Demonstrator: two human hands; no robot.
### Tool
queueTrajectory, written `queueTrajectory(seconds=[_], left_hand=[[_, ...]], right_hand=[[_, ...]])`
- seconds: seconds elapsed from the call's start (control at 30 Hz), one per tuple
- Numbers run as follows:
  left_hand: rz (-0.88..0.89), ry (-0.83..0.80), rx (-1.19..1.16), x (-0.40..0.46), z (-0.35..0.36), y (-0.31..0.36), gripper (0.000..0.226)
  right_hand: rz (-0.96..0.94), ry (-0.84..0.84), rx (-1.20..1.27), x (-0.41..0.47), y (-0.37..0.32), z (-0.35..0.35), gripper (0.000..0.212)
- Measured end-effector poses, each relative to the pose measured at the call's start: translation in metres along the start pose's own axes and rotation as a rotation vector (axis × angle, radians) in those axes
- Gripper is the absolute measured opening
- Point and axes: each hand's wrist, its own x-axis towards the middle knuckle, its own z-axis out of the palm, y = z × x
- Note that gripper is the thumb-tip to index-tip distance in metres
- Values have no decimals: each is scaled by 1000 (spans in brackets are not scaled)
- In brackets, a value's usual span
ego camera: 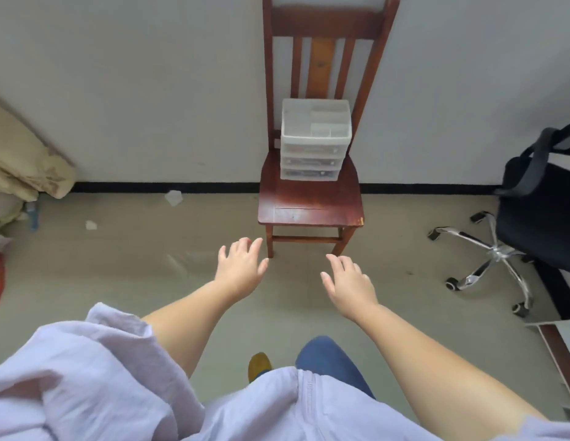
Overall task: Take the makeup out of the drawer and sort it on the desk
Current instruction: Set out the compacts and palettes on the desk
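**Hands Extended, Drawer Unit on Chair**

While both arms reach forward over the floor [150,275], a wooden chair [310,205] stands against the wall [150,90]. An office chair [531,218] stands at the right. At the back of the wooden seat sits a clear plastic drawer unit [315,140], its three drawers closed; contents cannot be made out. Left hand [242,268] and right hand [348,284] hover short of the chair, fingers released and spread, grasping nothing.

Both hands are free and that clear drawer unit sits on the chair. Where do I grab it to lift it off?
Grip the clear drawer unit by its two side walls, left hand and right hand coming in from the front. Its drawers face you and would likely slide, and the chair backrest blocks the rear.
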Motion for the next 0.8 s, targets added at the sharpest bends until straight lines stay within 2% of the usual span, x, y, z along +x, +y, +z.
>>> queueTrajectory(seconds=[0.13,0.47,0.6,0.8], left_hand=[[60,-14,-5,78,-15,9,52],[59,13,-114,305,-51,55,53],[168,84,-121,383,-47,60,48],[210,135,-94,456,-22,55,30]], right_hand=[[39,-19,30,75,7,-17,50],[43,-144,162,287,42,-57,48],[294,-169,542,364,48,-46,44],[654,-204,1128,454,37,-15,39]])
